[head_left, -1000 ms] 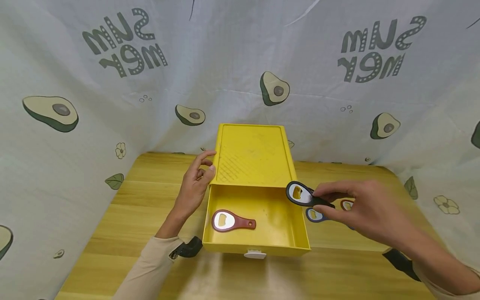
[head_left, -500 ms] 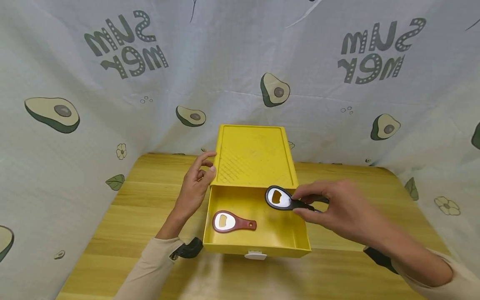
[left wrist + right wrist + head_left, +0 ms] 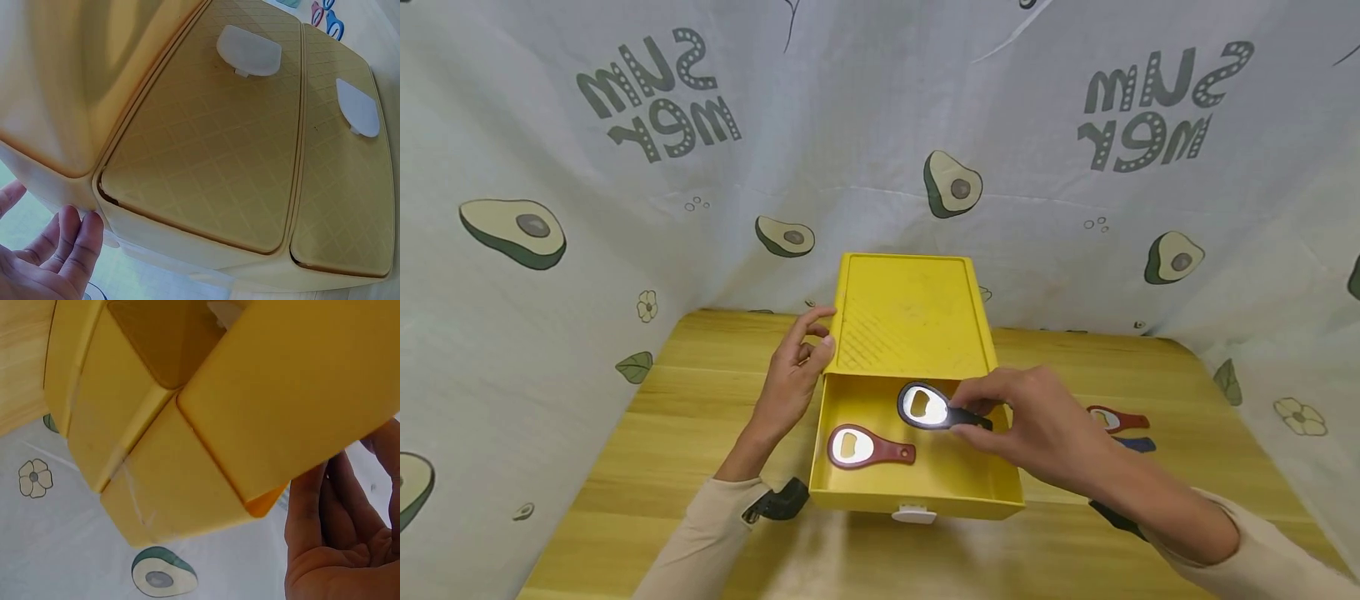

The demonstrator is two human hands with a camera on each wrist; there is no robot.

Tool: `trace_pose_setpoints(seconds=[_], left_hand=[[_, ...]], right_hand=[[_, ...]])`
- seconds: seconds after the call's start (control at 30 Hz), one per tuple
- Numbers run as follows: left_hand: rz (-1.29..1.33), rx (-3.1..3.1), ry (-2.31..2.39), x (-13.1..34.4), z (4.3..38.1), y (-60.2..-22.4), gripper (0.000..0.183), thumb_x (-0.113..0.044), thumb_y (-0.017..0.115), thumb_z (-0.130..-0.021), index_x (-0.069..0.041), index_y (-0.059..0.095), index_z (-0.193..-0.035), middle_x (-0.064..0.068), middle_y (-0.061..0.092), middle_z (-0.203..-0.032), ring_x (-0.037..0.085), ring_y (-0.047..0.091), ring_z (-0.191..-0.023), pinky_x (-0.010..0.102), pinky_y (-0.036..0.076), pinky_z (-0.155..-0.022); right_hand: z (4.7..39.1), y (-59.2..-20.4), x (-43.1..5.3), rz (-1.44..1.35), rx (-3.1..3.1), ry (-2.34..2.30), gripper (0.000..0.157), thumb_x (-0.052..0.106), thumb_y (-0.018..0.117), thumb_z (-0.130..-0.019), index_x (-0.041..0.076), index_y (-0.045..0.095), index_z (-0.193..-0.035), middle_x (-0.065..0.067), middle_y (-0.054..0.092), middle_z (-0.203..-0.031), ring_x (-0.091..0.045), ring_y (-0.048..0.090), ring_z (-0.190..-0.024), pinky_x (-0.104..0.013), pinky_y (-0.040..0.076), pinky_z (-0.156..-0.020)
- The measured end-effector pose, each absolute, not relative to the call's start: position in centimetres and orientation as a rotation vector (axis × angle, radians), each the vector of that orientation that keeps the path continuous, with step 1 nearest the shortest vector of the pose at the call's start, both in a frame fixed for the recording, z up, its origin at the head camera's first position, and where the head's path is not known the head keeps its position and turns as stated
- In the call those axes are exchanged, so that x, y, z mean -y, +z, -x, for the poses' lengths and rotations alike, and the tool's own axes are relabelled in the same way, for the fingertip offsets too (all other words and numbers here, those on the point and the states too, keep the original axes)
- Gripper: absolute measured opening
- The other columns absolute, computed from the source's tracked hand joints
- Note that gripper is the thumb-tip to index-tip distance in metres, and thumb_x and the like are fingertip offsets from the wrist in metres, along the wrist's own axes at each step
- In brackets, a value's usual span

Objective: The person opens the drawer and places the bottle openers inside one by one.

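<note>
A yellow drawer cabinet stands on the table with its top drawer pulled out. My right hand pinches the handle of a black bottle opener over the drawer's rear half; whether it touches the bottom I cannot tell. In the right wrist view the drawer wall hides the opener from sight. A dark red bottle opener lies in the drawer's left part, handle to the right. My left hand rests its fingertips against the cabinet's left side; its fingers hold nothing.
On the table, right of the cabinet, lie a red bottle opener and a blue one, partly hidden by my right hand. Two lower drawers with white handles are closed. A printed curtain hangs behind.
My right hand has carried the black bottle opener leftward and lower, from the drawer's right edge to over its inside. My left hand has stayed against the cabinet.
</note>
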State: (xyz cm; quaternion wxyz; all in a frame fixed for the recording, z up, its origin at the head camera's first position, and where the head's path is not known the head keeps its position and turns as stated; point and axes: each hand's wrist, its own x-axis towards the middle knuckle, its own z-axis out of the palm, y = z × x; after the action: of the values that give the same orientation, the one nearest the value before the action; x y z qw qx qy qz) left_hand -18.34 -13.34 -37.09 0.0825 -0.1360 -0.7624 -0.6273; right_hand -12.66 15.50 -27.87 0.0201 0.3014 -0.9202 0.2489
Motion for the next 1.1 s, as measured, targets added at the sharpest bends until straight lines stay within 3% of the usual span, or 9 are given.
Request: trace_pose_setpoints(seconds=[0.33, 0.67, 0.93, 1.1], left_hand=[[0.404, 2.277, -1.87, 13.4, 18.4, -37.0, 0.04, -0.027, 0.049, -0.105, -0.025, 0.047, -0.145, 0.012, 0.052, -0.122, 0.026, 0.055, -0.076, 0.03, 0.045, -0.069], [0.403, 2.278, -1.869, 13.4, 18.3, -37.1, 0.04, -0.027, 0.049, -0.105, -0.025, 0.047, -0.145, 0.012, 0.052, -0.123, 0.025, 0.054, -0.075, 0.031, 0.043, -0.07], [0.406, 2.281, -1.873, 13.3, 18.2, -37.1, 0.041, -0.028, 0.049, -0.105, -0.025, 0.047, -0.146, 0.012, 0.052, -0.123, 0.025, 0.054, -0.077, 0.033, 0.044, -0.071], [0.404, 2.276, -1.88, 13.3, 18.2, -37.1, 0.041, -0.028, 0.049, -0.105, -0.025, 0.046, -0.146, 0.012, 0.051, -0.123, 0.03, 0.052, -0.076, 0.031, 0.042, -0.07]], right_hand=[[12.9, -28.8, -14.9, -1.042, 2.819, 0.665, 0.017, 0.017, 0.086, -0.08, 0.022, 0.075, -0.093, 0.015, 0.069, -0.087, -0.001, 0.059, -0.078, -0.026, 0.055, -0.071], [13.1, -29.3, -14.9, -1.126, 2.76, 0.499, 0.018, 0.017, 0.086, -0.079, 0.019, 0.074, -0.093, 0.011, 0.07, -0.09, -0.004, 0.06, -0.08, -0.024, 0.054, -0.069], [12.8, -29.5, -15.3, -1.117, 2.708, 0.486, 0.022, 0.013, 0.087, -0.077, 0.013, 0.078, -0.097, 0.004, 0.075, -0.101, -0.013, 0.07, -0.091, -0.033, 0.059, -0.078], [12.0, -29.1, -15.9, -1.082, 2.593, 0.591, 0.027, 0.007, 0.088, -0.073, 0.015, 0.078, -0.097, 0.007, 0.075, -0.1, -0.009, 0.07, -0.087, -0.03, 0.059, -0.074]])
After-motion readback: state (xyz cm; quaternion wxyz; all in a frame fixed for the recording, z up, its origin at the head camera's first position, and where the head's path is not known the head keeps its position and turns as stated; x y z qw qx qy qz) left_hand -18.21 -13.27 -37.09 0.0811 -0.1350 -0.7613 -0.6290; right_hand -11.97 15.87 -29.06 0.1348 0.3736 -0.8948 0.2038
